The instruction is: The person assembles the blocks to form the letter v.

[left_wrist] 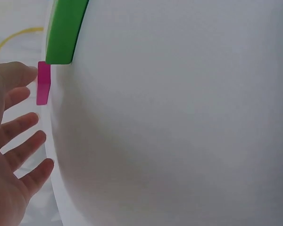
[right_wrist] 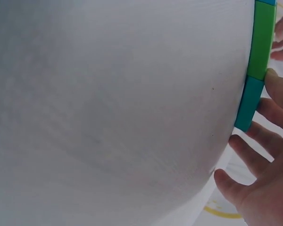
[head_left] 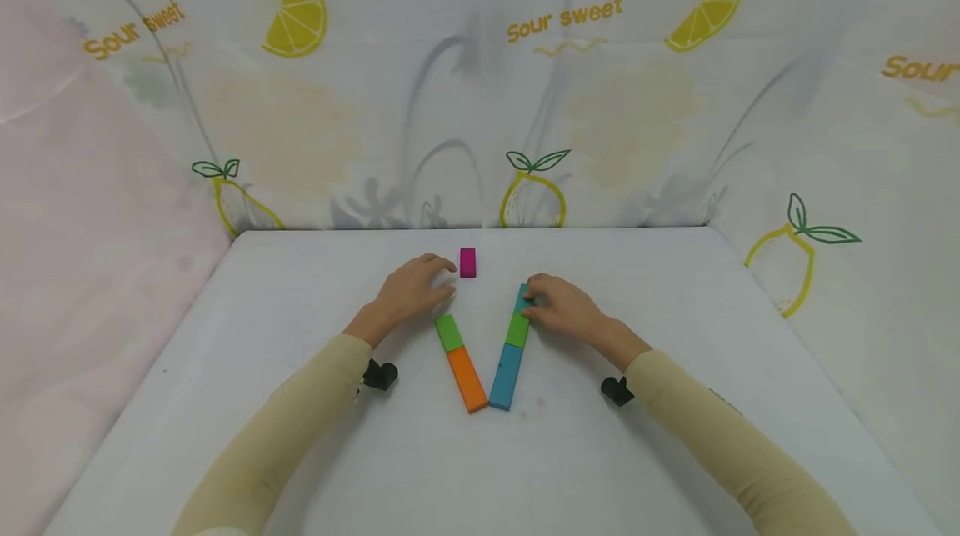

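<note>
My left hand is beside the small magenta block, which stands at the back of the table. In the left wrist view its fingers are spread and hold nothing. My right hand has thumb and fingers about the short teal block at the far end of the right row. Below that come a green block and a longer blue block. The left row has a green block joined to an orange block. Both rows meet at their near ends, forming a V.
The blocks lie on a white table. Behind it hangs a pale cloth printed with lemons and lettering. A black wrist-worn device shows at the left wrist and another black device at the right.
</note>
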Available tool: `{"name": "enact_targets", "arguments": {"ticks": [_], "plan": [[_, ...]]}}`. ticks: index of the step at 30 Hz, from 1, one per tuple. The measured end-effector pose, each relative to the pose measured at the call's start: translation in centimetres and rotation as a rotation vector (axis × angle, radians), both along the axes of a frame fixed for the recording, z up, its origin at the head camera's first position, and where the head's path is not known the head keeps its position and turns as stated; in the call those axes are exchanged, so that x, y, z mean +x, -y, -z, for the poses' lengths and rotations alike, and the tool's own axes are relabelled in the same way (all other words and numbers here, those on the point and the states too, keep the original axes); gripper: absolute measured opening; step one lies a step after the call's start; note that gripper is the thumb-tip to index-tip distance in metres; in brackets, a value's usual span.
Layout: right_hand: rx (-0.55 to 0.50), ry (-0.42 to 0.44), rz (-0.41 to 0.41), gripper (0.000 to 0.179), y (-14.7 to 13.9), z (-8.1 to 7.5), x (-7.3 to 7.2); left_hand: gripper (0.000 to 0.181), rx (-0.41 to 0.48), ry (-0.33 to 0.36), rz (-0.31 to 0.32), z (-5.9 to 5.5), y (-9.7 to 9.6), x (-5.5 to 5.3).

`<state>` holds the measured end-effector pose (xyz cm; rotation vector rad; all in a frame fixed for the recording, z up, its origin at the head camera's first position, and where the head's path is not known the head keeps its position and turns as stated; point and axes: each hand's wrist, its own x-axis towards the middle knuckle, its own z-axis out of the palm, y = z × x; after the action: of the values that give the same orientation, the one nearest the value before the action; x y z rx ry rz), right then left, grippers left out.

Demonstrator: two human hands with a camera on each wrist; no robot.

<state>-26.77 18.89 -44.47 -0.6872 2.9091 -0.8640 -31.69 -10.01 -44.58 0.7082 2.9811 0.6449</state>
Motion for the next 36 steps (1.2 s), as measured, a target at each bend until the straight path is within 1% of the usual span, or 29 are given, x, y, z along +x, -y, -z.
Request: {"name": "enact_targets", "arguments": {"ticks": [6, 9, 13, 15, 19, 23, 25, 29, 33, 36], "plan": [[0.018, -0.012, -0.005, 0.025, 0.0, 0.0, -0.1, 0.042, 0.016, 0.025, -0.001, -0.4, -0.5, -0.9], [0.007, -0.013, -0.003, 0.025, -0.1, 0.2, -0.2, 0.042, 0.011, 0.026, 0.007, -0.3, -0.9, -1.4], [0.009, -0.011, -0.018, 0.025, 0.0, 0.2, -0.3, 0.042, -0.001, 0.022, -0.007, -0.2, -1.2, -2.0], [0.015, -0.003, -0.019, 0.025, 0.1, 0.2, -0.3, 0.042, -0.001, 0.02, -0.016, 0.0, -1.3, -2.3], [0.018, 0.008, 0.003, 0.024, 0.0, 0.1, -0.2, 0.04, 0.027, 0.04, -0.008, 0.5, -1.8, -3.1], [0.021, 0.004, 0.003, 0.024, 0.0, 0.2, -0.2, 0.04, 0.024, 0.066, -0.01, 1.0, -2.2, -3.6], [0.015, 0.011, 0.0, 0.025, 0.0, 0.2, -0.3, 0.041, 0.018, 0.067, -0.009, 1.2, -2.4, -3.8], [0.014, 0.005, 0.0, 0.024, -0.1, 0.3, -0.4, 0.038, 0.029, 0.065, 0.009, 1.3, -2.6, -4.0], [0.018, -0.007, -0.001, 0.023, -0.3, 0.4, -0.4, 0.036, 0.02, 0.062, 0.034, 1.3, -2.6, -4.3], [0.023, 0.008, 0.007, 0.024, -0.3, 0.4, -0.4, 0.034, 0.012, 0.065, 0.052, 1.3, -2.7, -4.5]]}}
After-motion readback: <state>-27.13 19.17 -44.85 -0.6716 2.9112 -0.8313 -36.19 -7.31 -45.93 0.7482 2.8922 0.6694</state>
